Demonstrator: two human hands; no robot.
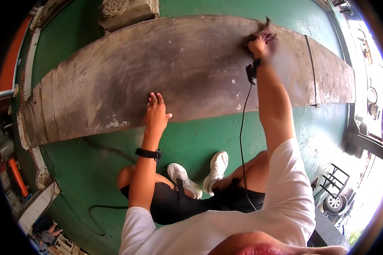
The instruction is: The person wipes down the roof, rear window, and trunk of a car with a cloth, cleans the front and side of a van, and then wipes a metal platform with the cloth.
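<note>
A long, worn metal ramp plate (200, 63) stretches across the green floor in front of me, its surface smeared brown and grey with flaked white patches. My left hand (156, 112) rests on the near part of the plate with its fingers stretched out, holding nothing. Farther off and to the right, my right hand (257, 46) is closed around a dark reddish cloth (266, 35), which bunches against the plate near its far edge. Dark bands sit on both wrists, and a black cable (241, 136) runs from the right one down toward my lap.
Green floor (191, 131) surrounds the plate. A concrete-coloured block (130, 12) stands beyond its far edge. A dark hose (108, 148) lies near my left leg. Beyond the frame at right are a wheel (333, 204) and a black metal rack (335, 180). An orange cylinder (18, 176) is at left.
</note>
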